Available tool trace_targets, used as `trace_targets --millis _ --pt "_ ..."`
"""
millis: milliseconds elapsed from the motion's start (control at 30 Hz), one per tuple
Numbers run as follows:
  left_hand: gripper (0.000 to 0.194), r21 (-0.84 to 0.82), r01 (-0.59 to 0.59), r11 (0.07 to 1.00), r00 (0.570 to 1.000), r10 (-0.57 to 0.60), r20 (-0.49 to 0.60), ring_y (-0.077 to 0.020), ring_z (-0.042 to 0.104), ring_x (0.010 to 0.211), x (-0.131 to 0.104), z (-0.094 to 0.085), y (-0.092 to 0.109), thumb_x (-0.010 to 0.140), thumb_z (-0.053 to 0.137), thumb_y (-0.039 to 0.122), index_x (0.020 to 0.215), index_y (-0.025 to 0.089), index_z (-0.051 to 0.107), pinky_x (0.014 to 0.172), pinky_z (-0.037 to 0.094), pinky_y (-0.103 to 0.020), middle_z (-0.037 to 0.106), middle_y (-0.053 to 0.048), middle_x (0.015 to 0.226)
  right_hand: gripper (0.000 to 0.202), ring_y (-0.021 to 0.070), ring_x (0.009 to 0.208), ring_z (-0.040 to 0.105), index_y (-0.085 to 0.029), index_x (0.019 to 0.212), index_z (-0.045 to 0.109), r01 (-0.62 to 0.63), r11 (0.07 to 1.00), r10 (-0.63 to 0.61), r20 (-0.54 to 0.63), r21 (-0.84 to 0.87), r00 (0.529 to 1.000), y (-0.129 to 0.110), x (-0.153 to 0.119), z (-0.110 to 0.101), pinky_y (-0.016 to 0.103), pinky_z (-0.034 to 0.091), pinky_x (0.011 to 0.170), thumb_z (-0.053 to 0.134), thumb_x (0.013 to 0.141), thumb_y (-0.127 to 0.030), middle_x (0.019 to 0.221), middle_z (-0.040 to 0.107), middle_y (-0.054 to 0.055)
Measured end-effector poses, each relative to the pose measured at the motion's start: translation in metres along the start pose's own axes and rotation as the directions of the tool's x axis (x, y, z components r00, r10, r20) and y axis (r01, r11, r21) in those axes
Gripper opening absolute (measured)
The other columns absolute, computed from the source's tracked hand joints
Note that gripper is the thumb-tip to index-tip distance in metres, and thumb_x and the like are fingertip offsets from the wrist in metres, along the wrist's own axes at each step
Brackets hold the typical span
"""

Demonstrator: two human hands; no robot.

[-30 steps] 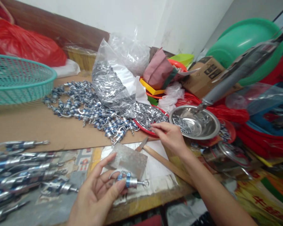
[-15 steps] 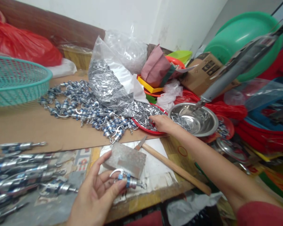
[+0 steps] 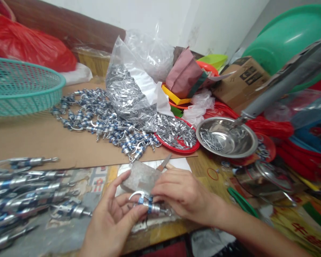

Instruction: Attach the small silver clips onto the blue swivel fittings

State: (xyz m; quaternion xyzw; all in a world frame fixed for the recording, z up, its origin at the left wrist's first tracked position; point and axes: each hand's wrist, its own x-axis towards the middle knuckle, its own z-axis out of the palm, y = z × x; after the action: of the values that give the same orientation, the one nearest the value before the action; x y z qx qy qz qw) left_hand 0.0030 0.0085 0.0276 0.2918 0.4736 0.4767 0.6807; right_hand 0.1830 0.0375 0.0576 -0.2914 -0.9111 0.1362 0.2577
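Observation:
Between the thumb and fingers of my left hand (image 3: 111, 210) is a small silver-and-blue metal fitting (image 3: 150, 206), with a curved hook at one end and an eye at the other. My right hand (image 3: 183, 194) is closed at the fitting's upper side, fingertips pinched; whatever they hold is hidden. Just behind the fitting lies a grey metal block (image 3: 140, 176) on white paper. A hammer's pointed head (image 3: 164, 162) shows beyond my right hand, which hides most of its wooden handle. Farther back, small flat metal pieces (image 3: 176, 132) lie in a red tray (image 3: 186, 150).
Finished-looking fittings (image 3: 29, 192) lie in rows at left, and a heap of similar ones (image 3: 109, 125) sits on cardboard (image 3: 42, 142). A clear bag (image 3: 128, 92) holds more flat pieces. A steel bowl (image 3: 246, 151) of thin metal parts and a turquoise basket (image 3: 26, 105) flank the heap.
My right hand has come back from the red tray to the fitting and now covers most of the hammer handle. My left hand keeps its hold on the fitting. The view has shifted slightly.

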Motion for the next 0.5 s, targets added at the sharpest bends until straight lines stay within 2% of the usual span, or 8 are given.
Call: trace_targets --millis 133,267,400,500 --pt "0.085 -0.003 0.003 1.000 1.000 -0.003 -0.017 -0.0158 0.066 0.059 0.000 0.001 0.001 0.055 0.080 0.020 0.128 0.018 0.036 0.059 0.055 -0.024 0.070 0.002 0.060 0.010 0.0141 0.068 0.058 -0.012 0.080 0.067 -0.090 0.996 0.087 0.131 0.015 0.987 0.002 0.008 -0.008 0.025 0.043 0.064 0.059 0.084 -0.016 0.071 0.065 0.004" --pt "0.084 -0.007 -0.011 1.000 0.999 0.011 -0.034 -0.0158 0.066 0.059 -0.001 0.002 0.001 0.053 0.081 0.020 0.126 0.018 0.039 0.058 0.054 -0.023 0.070 0.002 0.059 0.008 0.0125 0.068 0.059 -0.013 0.079 0.070 -0.151 0.979 0.134 0.123 0.139 0.983 0.001 0.020 0.000 0.022 0.043 0.065 0.062 0.081 -0.015 0.070 0.066 0.003" --pt "0.084 -0.009 -0.011 1.000 1.000 0.011 -0.029 -0.0170 0.068 0.059 -0.001 0.002 0.001 0.053 0.080 0.020 0.125 0.017 0.039 0.058 0.055 -0.024 0.072 0.000 0.063 0.011 0.0119 0.062 0.059 -0.014 0.075 0.073 -0.250 0.956 0.253 -0.001 0.155 0.967 -0.005 0.028 0.022 0.021 0.043 0.059 0.063 0.079 -0.017 0.066 0.066 0.003" --pt "0.085 -0.003 -0.008 1.000 1.000 0.008 -0.023 -0.0174 0.068 0.060 0.000 0.001 0.000 0.053 0.081 0.021 0.126 0.017 0.037 0.059 0.056 -0.025 0.072 0.000 0.063 0.014 0.0119 0.062 0.059 -0.016 0.074 0.073 -0.236 0.944 0.276 -0.159 0.232 0.948 -0.007 0.024 0.029 0.022 0.044 0.059 0.061 0.081 -0.019 0.067 0.066 0.002"
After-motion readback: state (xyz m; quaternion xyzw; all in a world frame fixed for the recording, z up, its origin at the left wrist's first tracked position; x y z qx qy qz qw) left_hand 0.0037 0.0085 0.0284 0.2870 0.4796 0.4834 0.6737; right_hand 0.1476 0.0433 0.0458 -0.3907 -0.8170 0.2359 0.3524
